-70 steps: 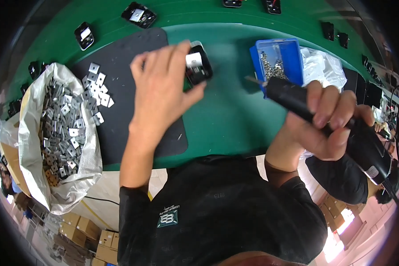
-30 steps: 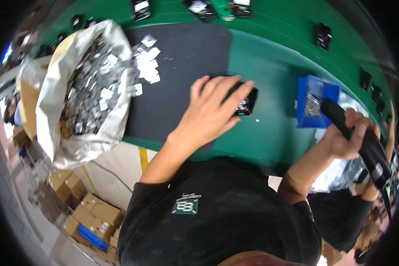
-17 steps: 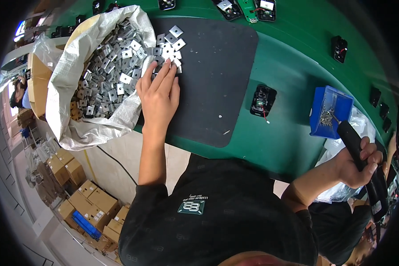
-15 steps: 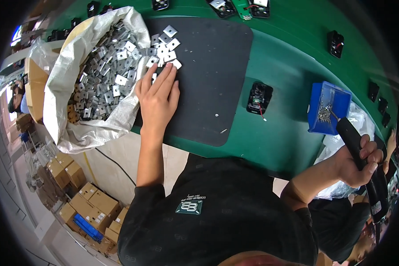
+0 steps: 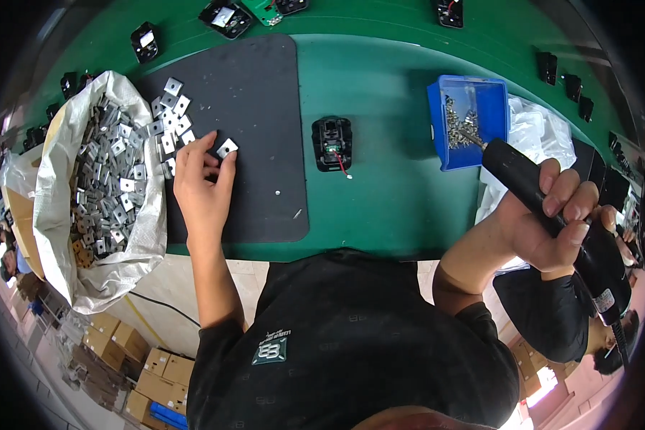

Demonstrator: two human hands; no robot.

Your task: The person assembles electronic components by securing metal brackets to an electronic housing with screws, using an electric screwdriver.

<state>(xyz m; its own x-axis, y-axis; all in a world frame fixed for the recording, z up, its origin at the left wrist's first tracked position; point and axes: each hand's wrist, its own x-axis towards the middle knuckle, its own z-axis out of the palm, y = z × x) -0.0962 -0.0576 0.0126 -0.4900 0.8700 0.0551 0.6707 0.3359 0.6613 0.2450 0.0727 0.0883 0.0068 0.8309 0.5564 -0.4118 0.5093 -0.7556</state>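
My left hand (image 5: 204, 183) is over the dark mat (image 5: 265, 193), its fingers bent and apart. One square metal plate with a hole (image 5: 227, 148) lies at its thumb tip, apart from the small pile of plates (image 5: 170, 118). Whether the thumb presses on that plate, I cannot tell. My right hand (image 5: 552, 222) is wrapped round a black electric screwdriver (image 5: 512, 168). The tool's bit reaches into a blue bin (image 5: 437, 143) among small screws (image 5: 459, 125). Between the hands, a black housing (image 5: 331, 143) with a red wire lies on the green table (image 5: 380, 208).
A white woven sack (image 5: 50, 208) full of metal plates stands at the left. More black housings (image 5: 226, 18) lie along the far green surface. Clear plastic bags (image 5: 541, 132) are beside the bin. At the right sits another person (image 5: 545, 315); cardboard boxes (image 5: 158, 387) stand on the floor.
The view has turned, shifting the table things leftward. My left hand has drawn back from the pile, and one plate now lies apart by its thumb. The screwdriver's bit has moved further into the bin.
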